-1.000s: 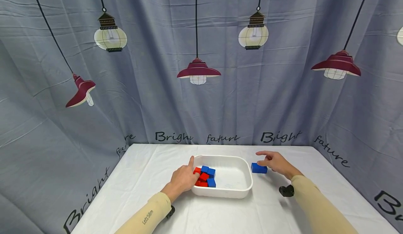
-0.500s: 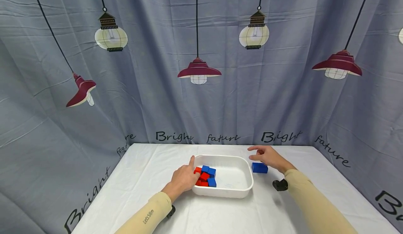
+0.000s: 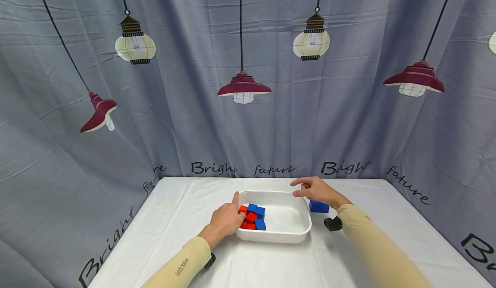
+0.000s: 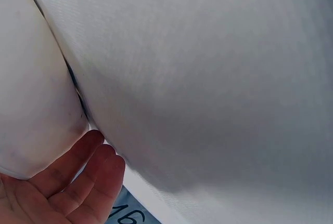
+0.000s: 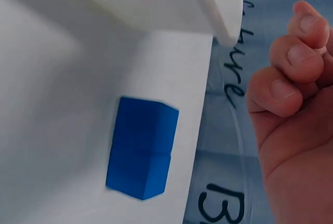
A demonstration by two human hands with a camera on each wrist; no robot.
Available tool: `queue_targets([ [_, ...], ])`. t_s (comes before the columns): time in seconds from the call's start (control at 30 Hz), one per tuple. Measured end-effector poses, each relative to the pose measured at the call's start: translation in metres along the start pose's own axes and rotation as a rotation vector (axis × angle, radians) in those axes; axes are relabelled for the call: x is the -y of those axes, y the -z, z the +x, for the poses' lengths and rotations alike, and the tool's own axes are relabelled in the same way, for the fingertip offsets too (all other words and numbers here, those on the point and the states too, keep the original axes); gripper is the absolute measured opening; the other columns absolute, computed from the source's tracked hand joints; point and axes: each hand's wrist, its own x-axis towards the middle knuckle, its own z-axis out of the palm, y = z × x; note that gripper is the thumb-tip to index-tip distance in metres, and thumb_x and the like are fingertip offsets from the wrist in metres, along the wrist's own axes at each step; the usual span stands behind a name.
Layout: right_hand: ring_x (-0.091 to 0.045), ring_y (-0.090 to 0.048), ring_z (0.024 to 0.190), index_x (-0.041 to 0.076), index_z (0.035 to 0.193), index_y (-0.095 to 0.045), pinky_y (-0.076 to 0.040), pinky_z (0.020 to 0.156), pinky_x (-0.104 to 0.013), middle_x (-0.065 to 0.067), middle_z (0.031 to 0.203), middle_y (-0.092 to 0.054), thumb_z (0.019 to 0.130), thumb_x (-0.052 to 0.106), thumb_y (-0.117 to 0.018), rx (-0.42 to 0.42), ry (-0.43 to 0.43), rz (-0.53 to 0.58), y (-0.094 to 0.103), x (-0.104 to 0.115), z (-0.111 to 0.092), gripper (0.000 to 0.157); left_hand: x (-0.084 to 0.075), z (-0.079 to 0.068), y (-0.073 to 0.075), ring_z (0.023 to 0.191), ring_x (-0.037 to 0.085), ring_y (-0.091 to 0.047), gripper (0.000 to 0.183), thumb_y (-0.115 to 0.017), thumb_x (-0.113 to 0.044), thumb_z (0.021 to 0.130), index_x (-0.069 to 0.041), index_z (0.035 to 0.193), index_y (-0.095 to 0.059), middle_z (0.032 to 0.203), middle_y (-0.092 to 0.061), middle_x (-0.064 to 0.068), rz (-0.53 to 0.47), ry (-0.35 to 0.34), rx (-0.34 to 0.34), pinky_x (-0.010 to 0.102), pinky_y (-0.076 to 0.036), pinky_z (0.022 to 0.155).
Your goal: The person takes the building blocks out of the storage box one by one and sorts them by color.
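A white plastic bin (image 3: pixel 273 236) stands mid-table with several red blocks (image 3: pixel 251 217) and blue blocks (image 3: pixel 260 224) at its left end. My left hand (image 3: pixel 226 219) grips the bin's left rim, thumb over the inside and index finger extended along the edge. In the left wrist view its other fingers (image 4: pixel 93 182) lie against the outer wall. My right hand (image 3: pixel 319 191) is raised near the bin's back right corner, index finger and thumb apart, nothing seen between them. Two blue blocks (image 5: pixel 141 148) touch end to end on the table, below that hand and right of the bin.
A white cloth (image 3: pixel 186 223) covers the table. Behind it hangs a grey-blue curtain (image 3: pixel 186 120) printed with lamps and lettering. A black wrist camera (image 3: pixel 333 224) sits under the right wrist.
My right hand has moved left, from above the two blue blocks to near the bin's back right corner. The left hand, the bin and the blocks stay where they were.
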Motion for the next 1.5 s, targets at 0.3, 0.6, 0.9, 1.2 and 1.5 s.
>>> queue_targets([
  [0.3,-0.017,-0.037,0.050,0.016,0.123,-0.070,-0.034,0.050,-0.027,0.000,0.067,-0.044,0.085,0.032,-0.079,0.058,0.010,0.021,-0.012,0.019,0.006,0.042,0.000,0.001,0.003,0.100,0.028,-0.065,0.076,-0.058,-0.034,0.094,-0.010,0.159,-0.028,0.121,-0.067,0.018,0.005,-0.009,-0.004,0.047,-0.054,0.089],
  [0.6,-0.015,-0.035,0.048,0.008,0.130,-0.066,-0.033,0.049,-0.025,0.000,0.069,-0.044,0.084,0.035,-0.081,0.134,0.048,0.033,-0.024,0.032,0.016,0.056,0.000,0.003,0.005,0.098,0.028,-0.066,0.076,-0.059,-0.033,0.094,-0.010,0.159,-0.028,0.121,-0.068,0.017,0.009,0.000,-0.001,0.048,-0.054,0.088],
  [0.9,-0.015,-0.034,0.047,0.012,0.129,-0.067,-0.032,0.050,-0.025,0.001,0.066,-0.043,0.085,0.034,-0.080,0.208,0.076,0.053,-0.040,0.036,0.021,0.051,-0.001,0.001,0.004,0.101,0.030,-0.065,0.076,-0.059,-0.033,0.094,-0.009,0.159,-0.028,0.121,-0.067,0.018,-0.006,-0.006,0.000,0.049,-0.053,0.090],
  [1.2,-0.015,-0.037,0.049,0.010,0.129,-0.067,-0.033,0.049,-0.025,0.001,0.065,-0.046,0.085,0.030,-0.081,0.214,0.050,0.077,-0.059,0.032,0.028,0.050,0.000,0.000,0.002,0.100,0.029,-0.066,0.076,-0.059,-0.034,0.094,-0.009,0.159,-0.029,0.122,-0.068,0.018,-0.013,-0.008,0.010,0.049,-0.053,0.091],
  [1.5,-0.017,-0.041,0.055,0.018,0.123,-0.072,-0.035,0.050,-0.025,-0.001,0.068,-0.051,0.085,0.029,-0.080,0.211,0.012,0.060,-0.073,0.031,0.037,0.040,0.001,0.000,0.002,0.100,0.029,-0.066,0.076,-0.060,-0.034,0.094,-0.009,0.158,-0.029,0.122,-0.068,0.017,-0.021,0.003,0.010,0.050,-0.053,0.092],
])
